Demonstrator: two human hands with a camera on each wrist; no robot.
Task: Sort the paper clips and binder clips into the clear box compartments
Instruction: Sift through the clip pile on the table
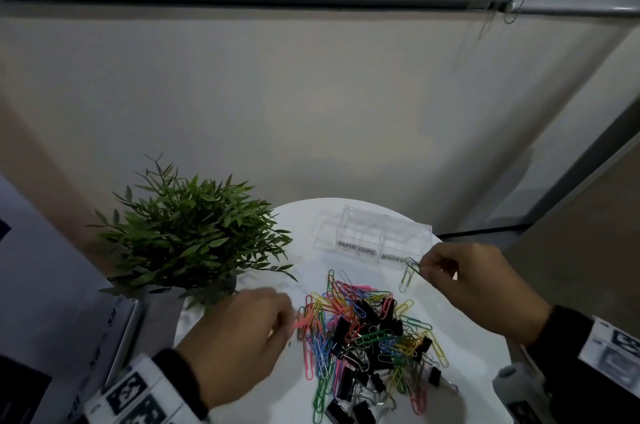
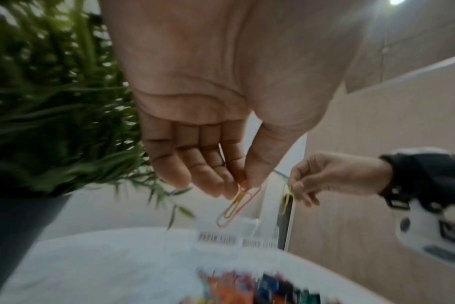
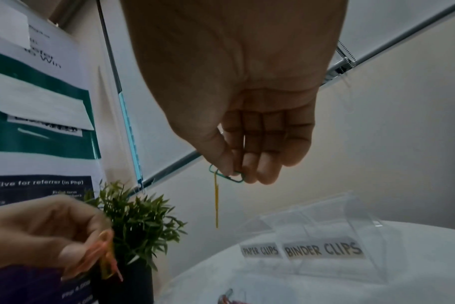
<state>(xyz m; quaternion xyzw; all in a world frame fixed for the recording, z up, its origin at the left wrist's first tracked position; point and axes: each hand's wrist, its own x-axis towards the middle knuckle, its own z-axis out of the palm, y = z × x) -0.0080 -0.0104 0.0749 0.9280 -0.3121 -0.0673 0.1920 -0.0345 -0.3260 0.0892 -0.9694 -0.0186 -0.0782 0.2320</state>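
A heap of coloured paper clips and black binder clips [image 1: 367,333] lies in the middle of the round white table [image 1: 467,371]. Behind it stands the clear box [image 1: 374,233], with front labels "PAPER CLIPS" [image 1: 356,247] on the left compartment and "BINDER CLIPS" [image 3: 324,250] on the right. My left hand [image 1: 239,337] hovers left of the heap and pinches orange and yellow paper clips [image 2: 237,205] between thumb and forefinger. My right hand [image 1: 481,285], near the box's front right corner, pinches a green paper clip [image 3: 227,174] from which a yellow clip [image 3: 216,205] dangles.
A potted green plant [image 1: 194,236] stands at the table's left edge, close to my left hand. A printed poster [image 3: 39,123] leans further left. The wall and a window blind rise behind the table. Each wrist carries a camera mount.
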